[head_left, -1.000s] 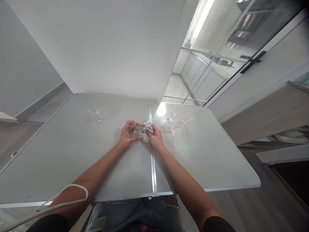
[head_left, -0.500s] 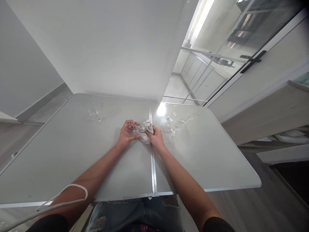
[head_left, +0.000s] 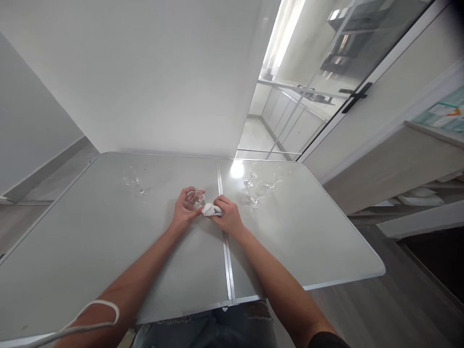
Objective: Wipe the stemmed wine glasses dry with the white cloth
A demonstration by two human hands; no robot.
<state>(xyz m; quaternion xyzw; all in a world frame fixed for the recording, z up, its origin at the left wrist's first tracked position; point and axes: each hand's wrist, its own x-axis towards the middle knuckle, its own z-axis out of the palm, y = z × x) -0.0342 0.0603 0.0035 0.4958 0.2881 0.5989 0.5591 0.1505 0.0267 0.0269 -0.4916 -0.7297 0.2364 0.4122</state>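
Head view showed the left hand (head_left: 184, 209) curled around a clear glass (head_left: 196, 198), nearer the table's (head_left: 290, 241) far edge; right of it, the right hand (head_left: 227, 213) pinched a white cloth (head_left: 210, 210). The glass's long axis was unclear.

A pale worktop (head_left: 308, 232) with rounded corners and a metal seam (head_left: 227, 266) stands against a white wall (head_left: 145, 87). Light glares (head_left: 237, 169) near its far edge. Rightward are glass panels (head_left: 275, 123), a black handle (head_left: 357, 98) and grey plank-look floor (head_left: 348, 302).
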